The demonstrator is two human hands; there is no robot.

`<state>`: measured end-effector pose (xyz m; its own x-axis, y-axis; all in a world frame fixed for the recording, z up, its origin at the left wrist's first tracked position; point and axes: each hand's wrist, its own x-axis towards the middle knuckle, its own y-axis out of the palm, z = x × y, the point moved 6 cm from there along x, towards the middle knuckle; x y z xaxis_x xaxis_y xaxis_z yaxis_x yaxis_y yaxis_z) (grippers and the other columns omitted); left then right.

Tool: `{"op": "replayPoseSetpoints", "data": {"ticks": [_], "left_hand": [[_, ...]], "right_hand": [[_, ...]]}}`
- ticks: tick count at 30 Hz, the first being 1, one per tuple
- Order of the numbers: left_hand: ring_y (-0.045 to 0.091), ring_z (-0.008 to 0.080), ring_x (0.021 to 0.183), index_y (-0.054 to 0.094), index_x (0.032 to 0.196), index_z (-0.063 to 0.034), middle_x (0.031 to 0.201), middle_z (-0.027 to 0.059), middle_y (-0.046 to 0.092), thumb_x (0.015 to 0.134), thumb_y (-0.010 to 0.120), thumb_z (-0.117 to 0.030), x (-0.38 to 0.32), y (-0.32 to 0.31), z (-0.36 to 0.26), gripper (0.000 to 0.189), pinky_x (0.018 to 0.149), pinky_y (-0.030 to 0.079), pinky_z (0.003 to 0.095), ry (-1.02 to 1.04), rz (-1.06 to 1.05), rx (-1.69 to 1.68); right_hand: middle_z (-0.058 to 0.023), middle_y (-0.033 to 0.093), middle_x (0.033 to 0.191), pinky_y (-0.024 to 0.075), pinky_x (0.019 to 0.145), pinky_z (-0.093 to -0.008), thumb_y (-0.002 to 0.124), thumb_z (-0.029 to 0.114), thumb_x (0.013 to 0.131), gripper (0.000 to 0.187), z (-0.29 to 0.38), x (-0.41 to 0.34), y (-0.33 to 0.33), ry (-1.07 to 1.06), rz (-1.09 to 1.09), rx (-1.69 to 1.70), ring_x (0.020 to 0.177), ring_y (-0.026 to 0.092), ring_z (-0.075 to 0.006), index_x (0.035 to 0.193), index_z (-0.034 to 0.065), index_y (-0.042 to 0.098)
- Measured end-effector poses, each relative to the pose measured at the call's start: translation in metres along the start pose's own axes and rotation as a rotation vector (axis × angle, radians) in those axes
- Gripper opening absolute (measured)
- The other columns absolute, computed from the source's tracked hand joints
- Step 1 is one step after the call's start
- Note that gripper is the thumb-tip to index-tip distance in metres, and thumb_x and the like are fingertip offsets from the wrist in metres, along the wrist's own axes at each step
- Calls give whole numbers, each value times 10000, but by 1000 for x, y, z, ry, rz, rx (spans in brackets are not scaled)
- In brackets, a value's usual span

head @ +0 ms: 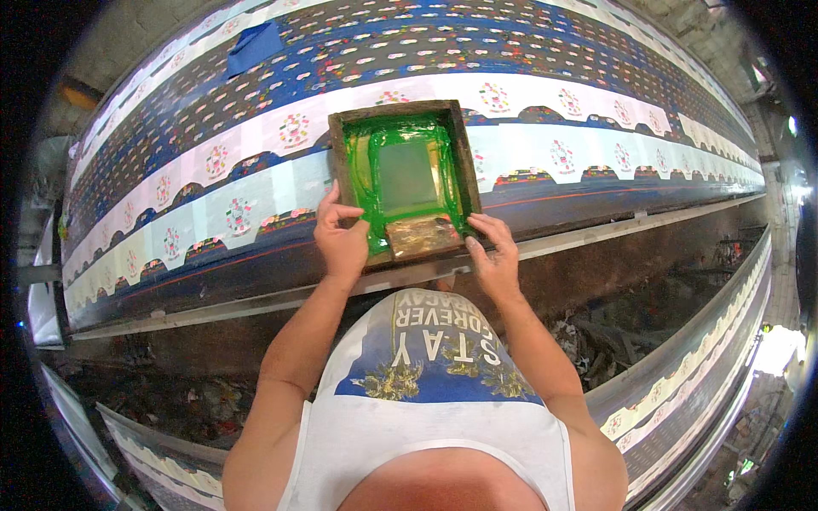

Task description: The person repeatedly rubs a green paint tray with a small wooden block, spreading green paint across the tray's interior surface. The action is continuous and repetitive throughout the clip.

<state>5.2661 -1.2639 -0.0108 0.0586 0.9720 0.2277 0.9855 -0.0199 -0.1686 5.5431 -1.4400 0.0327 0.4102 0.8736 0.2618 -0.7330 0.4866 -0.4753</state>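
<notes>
A wooden-framed printing screen (pixel 471 172) coated inside with wet green ink lies on the long printing table (pixel 281 255), near its front edge. Its mesh window (pixel 409 171) is rectangular and greyish. A wooden squeegee or block (pixel 424 236), stained with ink, rests inside at the frame's near end. My left hand (pixel 342 233) grips the frame's lower left corner, fingers curled over the side. At the lower right corner my right hand (pixel 495 249) holds the frame's side with thumb and fingertips. White fabric pieces (pixel 287 182) printed with small colourful motifs lie in rows to both sides of the frame.
A folded blue cloth (pixel 255 48) lies toward the back left of the table. A metal rail (pixel 575 236) runs along the table's near edge. Behind me on the right stands another table (pixel 671 377) with printed pieces. Debris (pixel 594 345) covers the floor between the tables.
</notes>
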Motion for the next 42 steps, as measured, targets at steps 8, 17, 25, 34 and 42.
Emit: {"op": "replayPoseSetpoints", "data": {"ticks": [8,17,25,34,42], "left_hand": [[556,386,1566,727,914,-14,1684,327,547,769,726,184,-25,112,2,245,1283,417,436,-128,5,-140],[710,238,1318,693,941,-22,1735,244,536,738,740,186,-32,131,16,295,1047,567,367,-217,0,-209],[667,274,1418,701,914,-36,1749,262,506,739,745,196,-34,131,23,293,1119,541,376,-230,14,-160],[556,332,1565,727,926,-40,1760,278,478,759,740,195,-36,134,14,289,1219,477,424,-264,22,-172],[628,368,1487,745,900,-47,1639,295,611,775,772,127,-36,134,12,216,1185,505,429,-139,-13,-9]], "right_hand": [[-176,755,1408,467,1228,-513,792,18,954,376,-59,13,-95,1,-13,-44,1405,641,-393,1330,29,794],[-181,734,1375,537,1136,-544,856,1,873,425,-23,27,-97,-407,220,-143,1368,659,-433,1286,65,780],[-152,736,1287,566,1063,-506,779,73,816,497,-6,53,-56,-554,464,-376,1224,703,-379,1312,53,747],[-169,747,1249,568,1040,-504,678,-40,829,474,3,72,-65,-458,592,-337,1169,706,-407,1293,12,762],[-171,757,1255,573,1051,-516,678,-70,813,514,-15,114,-40,-561,428,-371,1180,708,-408,1303,52,775]]}}
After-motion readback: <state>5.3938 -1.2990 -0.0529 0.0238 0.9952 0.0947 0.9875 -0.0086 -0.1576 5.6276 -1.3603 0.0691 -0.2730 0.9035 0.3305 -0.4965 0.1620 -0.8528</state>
